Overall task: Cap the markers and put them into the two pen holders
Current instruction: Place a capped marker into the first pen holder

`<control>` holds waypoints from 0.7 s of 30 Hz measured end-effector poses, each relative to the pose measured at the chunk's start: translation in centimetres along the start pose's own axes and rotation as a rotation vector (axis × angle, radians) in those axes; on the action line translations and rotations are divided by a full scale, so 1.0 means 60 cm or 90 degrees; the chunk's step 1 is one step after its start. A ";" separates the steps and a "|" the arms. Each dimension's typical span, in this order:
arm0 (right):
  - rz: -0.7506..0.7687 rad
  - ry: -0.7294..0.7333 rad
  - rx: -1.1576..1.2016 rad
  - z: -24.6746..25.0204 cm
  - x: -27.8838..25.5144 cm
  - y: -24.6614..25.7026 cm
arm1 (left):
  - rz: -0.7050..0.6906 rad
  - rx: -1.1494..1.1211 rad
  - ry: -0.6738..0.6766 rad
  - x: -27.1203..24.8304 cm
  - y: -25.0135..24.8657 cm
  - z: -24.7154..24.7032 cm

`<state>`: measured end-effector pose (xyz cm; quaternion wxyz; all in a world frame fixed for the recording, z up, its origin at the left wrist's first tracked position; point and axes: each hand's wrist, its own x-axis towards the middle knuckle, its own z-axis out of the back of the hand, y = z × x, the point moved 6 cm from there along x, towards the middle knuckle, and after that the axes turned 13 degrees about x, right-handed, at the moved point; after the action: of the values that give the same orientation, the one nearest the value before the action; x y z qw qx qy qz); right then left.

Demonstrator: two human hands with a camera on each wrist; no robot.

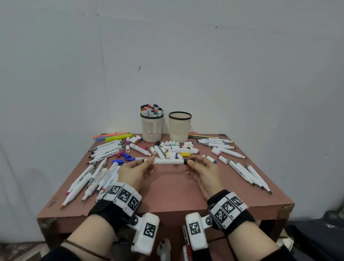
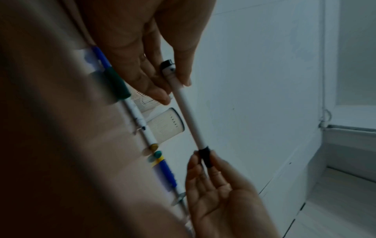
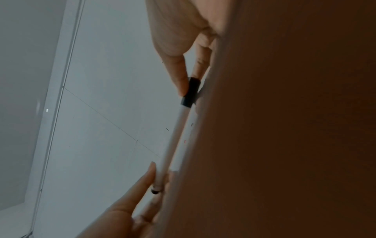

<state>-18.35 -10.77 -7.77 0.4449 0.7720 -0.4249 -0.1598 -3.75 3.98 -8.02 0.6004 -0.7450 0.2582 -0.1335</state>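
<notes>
From the head camera, the left hand (image 1: pixel 134 171) is pinching one end of a white marker (image 1: pixel 168 161) while the right hand (image 1: pixel 204 173) is pinching the black cap (image 1: pixel 189 161) at its other end; the marker is lying level, held just above the brown table (image 1: pixel 170 192). Below and behind the hands a bare strip of tabletop is running to the near edge. Loose markers on the left (image 1: pixel 97 166) are fanning out close to the left edge, and another group on the right (image 1: pixel 248 172) is reaching towards the right edge. Loose caps (image 1: pixel 172 149) are crowding the middle, just beyond the held marker. At the far edge two pen holders are standing side by side: the left holder (image 1: pixel 151 127) is carrying capped markers, the right holder (image 1: pixel 179 127) is showing none above its rim.

From the left wrist, the left hand's fingers (image 2: pixel 150 87) are curling round the marker's (image 2: pixel 188 112) dark-tipped end, and the right hand's fingertips (image 2: pixel 193 162) are gripping the black cap (image 2: pixel 205 157), with pale wall behind.

From the right wrist, the right hand's fingers (image 3: pixel 180 77) are clamping the cap (image 3: pixel 190 92) seated on the barrel (image 3: pixel 173 140); the table is filling the right side.
</notes>
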 end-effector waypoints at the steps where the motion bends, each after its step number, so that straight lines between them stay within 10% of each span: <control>1: 0.005 0.014 -0.010 -0.003 -0.002 0.001 | -0.016 0.003 -0.009 -0.005 -0.011 0.006; 21: 0.274 0.259 -0.376 -0.231 -0.103 0.120 | -0.469 0.582 0.135 -0.126 -0.308 -0.013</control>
<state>-17.02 0.04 4.97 0.7452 0.5209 -0.4156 -0.0225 -6.28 10.12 10.79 0.7452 -0.4341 -0.0425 -0.5044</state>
